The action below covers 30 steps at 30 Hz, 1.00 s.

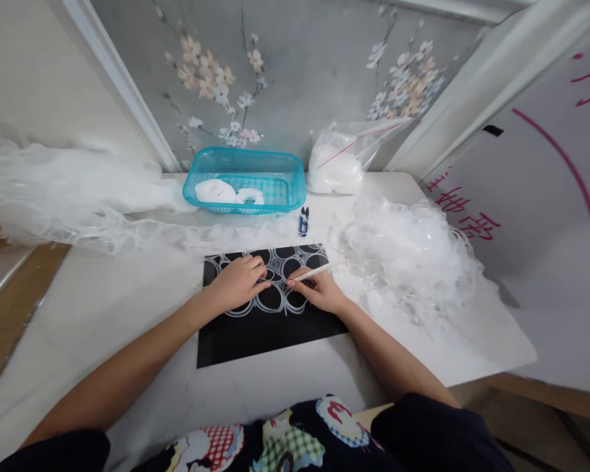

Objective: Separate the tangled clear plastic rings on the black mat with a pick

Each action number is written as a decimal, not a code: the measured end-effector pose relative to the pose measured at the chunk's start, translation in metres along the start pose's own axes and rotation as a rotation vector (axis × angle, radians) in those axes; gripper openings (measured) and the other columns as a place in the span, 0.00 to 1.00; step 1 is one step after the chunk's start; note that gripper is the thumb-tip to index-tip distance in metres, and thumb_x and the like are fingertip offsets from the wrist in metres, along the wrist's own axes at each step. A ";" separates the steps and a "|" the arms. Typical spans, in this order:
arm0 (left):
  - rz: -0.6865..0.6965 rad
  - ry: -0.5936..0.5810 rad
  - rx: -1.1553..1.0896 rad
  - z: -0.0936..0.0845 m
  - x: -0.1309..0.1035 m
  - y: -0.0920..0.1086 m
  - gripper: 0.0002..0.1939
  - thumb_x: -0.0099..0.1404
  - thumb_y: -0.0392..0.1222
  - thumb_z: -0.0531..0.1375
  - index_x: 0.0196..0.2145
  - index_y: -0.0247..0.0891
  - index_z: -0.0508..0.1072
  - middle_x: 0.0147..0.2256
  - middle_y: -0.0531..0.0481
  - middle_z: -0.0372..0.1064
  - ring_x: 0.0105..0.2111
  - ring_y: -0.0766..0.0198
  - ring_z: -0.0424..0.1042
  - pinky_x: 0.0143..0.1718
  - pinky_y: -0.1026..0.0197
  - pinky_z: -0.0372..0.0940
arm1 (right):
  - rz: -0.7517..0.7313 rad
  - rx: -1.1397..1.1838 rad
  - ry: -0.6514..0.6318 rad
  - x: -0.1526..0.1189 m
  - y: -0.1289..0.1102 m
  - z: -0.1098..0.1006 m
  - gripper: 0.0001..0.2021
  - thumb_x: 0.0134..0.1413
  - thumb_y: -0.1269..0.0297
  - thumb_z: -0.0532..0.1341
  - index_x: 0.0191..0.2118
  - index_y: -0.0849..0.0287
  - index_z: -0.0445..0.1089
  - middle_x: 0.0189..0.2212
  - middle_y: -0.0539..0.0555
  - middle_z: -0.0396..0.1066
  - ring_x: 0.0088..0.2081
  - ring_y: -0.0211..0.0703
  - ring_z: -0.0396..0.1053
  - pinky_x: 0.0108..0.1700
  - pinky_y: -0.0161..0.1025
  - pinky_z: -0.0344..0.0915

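A black sheet point(270, 341) lies on the white table before me, its far part covered by a strip of sheer white looped rings point(268, 301). My left hand point(240, 280) rests over the strip's left part, fingers slightly bent and thumb apart from them. Between the fingers of my right hand point(319, 288) is a slim white pen-like stick point(313, 271), slanting up to the right. The right fingertips are at the rings, close to my left thumb. What the stick's lower end touches is too small to make out.
Beyond the sheet are small blue thread snips point(303, 221) and a turquoise basket point(246, 160) with white rolls inside. A clear zip bag point(337, 164) of white material stands beside it. Sheer white looped trim is heaped at right point(413, 252) and left point(73, 190). A whiteboard point(545, 262) borders the right.
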<state>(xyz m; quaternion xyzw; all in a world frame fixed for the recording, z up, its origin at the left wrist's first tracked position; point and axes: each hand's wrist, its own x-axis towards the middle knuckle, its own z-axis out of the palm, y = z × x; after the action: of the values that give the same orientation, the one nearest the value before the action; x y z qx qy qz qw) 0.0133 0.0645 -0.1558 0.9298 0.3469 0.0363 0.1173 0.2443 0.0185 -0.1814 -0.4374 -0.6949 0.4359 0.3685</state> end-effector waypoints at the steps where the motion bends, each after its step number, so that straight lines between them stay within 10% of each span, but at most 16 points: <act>1: -0.005 -0.004 -0.053 0.000 -0.002 -0.001 0.14 0.70 0.45 0.53 0.33 0.34 0.72 0.36 0.44 0.70 0.37 0.55 0.70 0.40 0.55 0.63 | 0.002 -0.001 -0.017 0.000 0.001 -0.002 0.13 0.60 0.54 0.60 0.35 0.57 0.76 0.31 0.53 0.77 0.31 0.42 0.72 0.33 0.38 0.66; 13: -0.666 0.337 -1.101 -0.013 -0.012 -0.016 0.14 0.56 0.53 0.62 0.27 0.38 0.72 0.25 0.50 0.73 0.30 0.59 0.73 0.36 0.60 0.64 | 0.024 -0.091 -0.009 0.002 0.002 -0.004 0.14 0.60 0.54 0.60 0.32 0.57 0.77 0.28 0.52 0.77 0.27 0.39 0.69 0.31 0.36 0.63; 30: -0.728 0.638 -1.483 -0.053 -0.036 -0.016 0.09 0.53 0.43 0.63 0.24 0.37 0.68 0.27 0.53 0.70 0.30 0.62 0.74 0.42 0.54 0.69 | 0.046 -0.048 -0.021 0.000 0.005 -0.004 0.14 0.60 0.53 0.60 0.32 0.57 0.76 0.32 0.53 0.77 0.27 0.39 0.71 0.30 0.36 0.66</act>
<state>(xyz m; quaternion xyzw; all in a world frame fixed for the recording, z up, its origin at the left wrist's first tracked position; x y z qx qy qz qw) -0.0317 0.0630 -0.1080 0.3918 0.5247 0.4698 0.5921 0.2489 0.0209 -0.1849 -0.4577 -0.6987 0.4318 0.3405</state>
